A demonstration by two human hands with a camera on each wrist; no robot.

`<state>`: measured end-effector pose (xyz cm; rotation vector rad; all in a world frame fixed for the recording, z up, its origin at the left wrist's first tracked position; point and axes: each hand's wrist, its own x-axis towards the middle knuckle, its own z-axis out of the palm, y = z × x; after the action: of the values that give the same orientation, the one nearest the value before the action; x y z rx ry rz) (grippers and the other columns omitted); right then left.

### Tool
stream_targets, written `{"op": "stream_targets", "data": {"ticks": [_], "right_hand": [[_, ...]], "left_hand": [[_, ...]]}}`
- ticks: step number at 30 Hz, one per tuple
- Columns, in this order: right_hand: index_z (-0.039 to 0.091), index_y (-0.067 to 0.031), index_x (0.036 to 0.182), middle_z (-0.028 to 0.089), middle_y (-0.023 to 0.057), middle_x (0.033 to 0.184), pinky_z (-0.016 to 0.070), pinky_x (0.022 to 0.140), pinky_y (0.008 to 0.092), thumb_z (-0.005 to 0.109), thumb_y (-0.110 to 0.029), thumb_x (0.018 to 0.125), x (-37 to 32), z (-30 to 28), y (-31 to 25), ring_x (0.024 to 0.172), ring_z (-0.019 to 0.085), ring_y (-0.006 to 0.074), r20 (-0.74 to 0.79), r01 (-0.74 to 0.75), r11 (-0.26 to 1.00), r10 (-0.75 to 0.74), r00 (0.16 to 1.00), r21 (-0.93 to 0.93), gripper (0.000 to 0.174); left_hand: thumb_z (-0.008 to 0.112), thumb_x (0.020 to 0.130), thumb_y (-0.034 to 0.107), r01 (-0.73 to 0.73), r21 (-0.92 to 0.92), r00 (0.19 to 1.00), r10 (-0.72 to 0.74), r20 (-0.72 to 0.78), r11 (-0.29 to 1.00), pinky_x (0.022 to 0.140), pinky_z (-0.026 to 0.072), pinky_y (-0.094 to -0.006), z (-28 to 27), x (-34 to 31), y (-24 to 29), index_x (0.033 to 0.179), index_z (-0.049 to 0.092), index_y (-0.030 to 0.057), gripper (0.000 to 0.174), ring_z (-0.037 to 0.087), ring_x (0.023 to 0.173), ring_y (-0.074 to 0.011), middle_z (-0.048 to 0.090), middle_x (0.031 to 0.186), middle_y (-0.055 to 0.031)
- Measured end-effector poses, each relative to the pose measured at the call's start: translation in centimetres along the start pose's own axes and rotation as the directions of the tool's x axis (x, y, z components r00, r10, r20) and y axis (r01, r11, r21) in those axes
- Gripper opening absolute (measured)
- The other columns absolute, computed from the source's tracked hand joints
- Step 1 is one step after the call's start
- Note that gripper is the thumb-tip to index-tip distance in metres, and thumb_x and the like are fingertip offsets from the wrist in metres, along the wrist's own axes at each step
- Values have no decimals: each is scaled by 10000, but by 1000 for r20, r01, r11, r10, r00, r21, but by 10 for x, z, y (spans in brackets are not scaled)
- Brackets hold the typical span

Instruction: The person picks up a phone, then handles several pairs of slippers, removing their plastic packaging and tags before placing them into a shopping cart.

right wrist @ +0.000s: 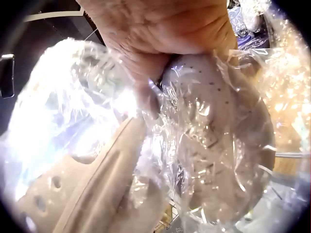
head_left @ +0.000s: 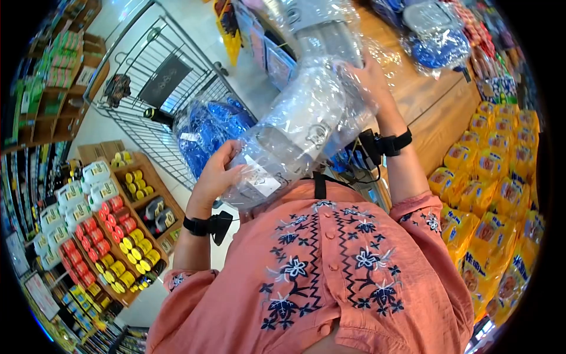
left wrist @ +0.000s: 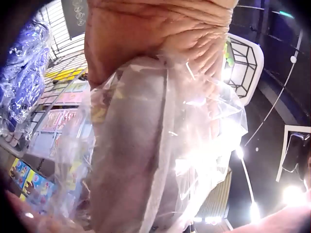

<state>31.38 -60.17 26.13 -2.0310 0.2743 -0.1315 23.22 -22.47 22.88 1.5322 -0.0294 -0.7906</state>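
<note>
A pair of light grey clogs [head_left: 315, 115] in crinkled clear plastic is held in front of the chest, tilted from lower left to upper right. My left hand [head_left: 217, 177] grips the lower end, thumb on top beside a white label [head_left: 259, 177]. Farther up, my right hand [head_left: 370, 82] grips the other end from the right side. In the right wrist view the wrap shows a clog with vent holes [right wrist: 53, 187] next to a rounded sole [right wrist: 218, 111]. A pale sole [left wrist: 131, 145] fills the left wrist view. Fingers on the far side are hidden.
A wire shopping cart [head_left: 127, 103] stands at left, with plastic-wrapped blue footwear [head_left: 212, 127] by it. More wrapped grey footwear [head_left: 306, 12] lies beyond my hands. The wooden table [head_left: 436, 118] bears wrapped blue footwear [head_left: 436, 50]. Yellow packets [head_left: 489, 171] fill the right; stocked shelves [head_left: 138, 236] stand left.
</note>
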Motion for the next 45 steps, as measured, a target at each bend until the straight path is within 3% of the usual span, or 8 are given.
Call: {"op": "stream_targets", "data": {"ticks": [5, 8, 13, 17, 20, 29, 37, 45], "right_hand": [[599, 77, 1210, 689, 171, 1051, 527, 832, 331, 802, -390, 748, 14, 13, -13, 931, 670, 220, 34, 13, 992, -18, 999, 126, 687], [604, 72, 1205, 694, 155, 1027, 529, 808, 327, 798, -360, 754, 17, 34, -22, 896, 671, 205, 94, 19, 982, -38, 995, 186, 653], [610, 57, 1204, 693, 141, 1017, 533, 791, 329, 794, -318, 768, 25, 84, -15, 873, 669, 193, 215, -31, 984, -7, 977, 175, 604], [589, 54, 1195, 684, 138, 1025, 536, 778, 320, 797, -312, 783, 6, 127, -24, 870, 667, 187, 391, -258, 911, 120, 912, 322, 588], [524, 76, 1290, 663, 147, 1109, 531, 819, 308, 779, -305, 815, -7, 161, -25, 938, 657, 188, 478, -337, 902, 179, 860, 269, 661], [566, 108, 1177, 676, 184, 1034, 529, 799, 355, 772, -344, 805, -51, 266, 20, 882, 671, 230, 625, -499, 847, 293, 723, 180, 620], [547, 73, 1246, 659, 156, 1098, 513, 864, 346, 733, -354, 877, -86, 326, 65, 970, 644, 208, 741, -416, 909, 254, 622, 38, 594], [503, 87, 1314, 635, 185, 1202, 483, 956, 354, 730, -412, 866, -100, 349, 110, 1081, 625, 244, 853, -571, 820, 262, 451, 50, 708]], "left_hand": [[624, 913, 49, -49, -148, 952, 1, -307, 988, 820, 511, -264, -40, -20, -37, 1316, 518, -7, 420, 616, 953, -120, 629, 1162, -69], [605, 951, 78, -124, -325, 890, -39, -453, 937, 836, 515, -280, -70, -30, -70, 1326, 508, -25, 401, 622, 959, -136, 633, 1149, -77], [619, 976, 280, -181, -225, 774, -2, -633, 957, 854, 503, -294, -82, -32, -82, 1314, 515, -28, 469, 615, 985, -154, 634, 1139, -94], [617, 975, 340, -257, -333, 700, -63, -712, 907, 852, 496, -296, -97, -25, -126, 1249, 545, -42, 475, 609, 966, -154, 633, 1109, -90], [625, 970, 343, -239, -313, 660, -83, -747, 919, 858, 482, -291, -104, -23, -148, 1242, 552, -44, 478, 595, 967, -148, 631, 1098, -94], [654, 933, 337, -212, -293, 546, -136, -826, 932, 809, 468, -281, -102, -25, -195, 1127, 548, -89, 480, 549, 898, -143, 604, 1016, -98], [722, 878, 370, 134, -210, 268, -239, -933, 969, 840, 490, -307, -77, -31, -202, 1251, 476, -135, 674, 593, 954, -200, 617, 1088, -171], [734, 880, 379, 90, -149, 286, -169, -943, 985, 859, 483, -312, -81, -25, -256, 1229, 461, -115, 664, 577, 985, -197, 593, 1118, -163]]}}
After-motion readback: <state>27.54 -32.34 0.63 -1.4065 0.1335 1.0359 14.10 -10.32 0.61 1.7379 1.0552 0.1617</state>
